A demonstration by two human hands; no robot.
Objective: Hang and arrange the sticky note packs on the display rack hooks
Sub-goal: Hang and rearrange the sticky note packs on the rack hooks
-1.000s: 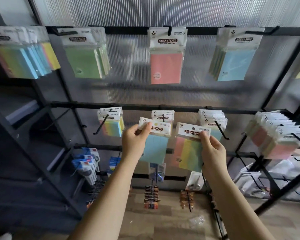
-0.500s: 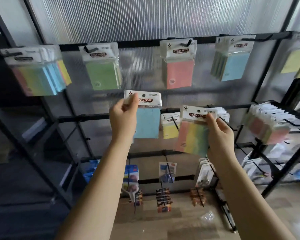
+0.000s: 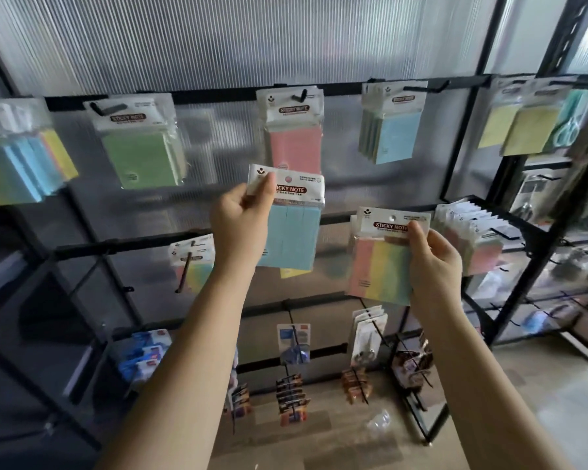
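1. Step in hand, as I judge it: carrying two packs up to the top-row hooks, neither hung yet.
2. The left hand [image 3: 240, 215] has its grip pinched on the header card of the blue pack [image 3: 291, 232], which hangs below the thumb, just under the pink pack [image 3: 294, 130] and its hook [image 3: 299, 95].
3. The right hand [image 3: 433, 262] grips the rainbow pack [image 3: 381, 269], thumb on its card, lower and to the right.
4. The next move likely calls for lining a card's hole up with a hook tip.

The pack in the left hand [image 3: 241, 215] is pale blue [image 3: 291, 237] under a white header with a red label. The right hand [image 3: 433, 262] holds a pack striped pink, yellow, green [image 3: 379, 269]. Above the hands hang green [image 3: 140, 154] and pink [image 3: 294, 144] packs on a black rack [image 3: 218, 96].
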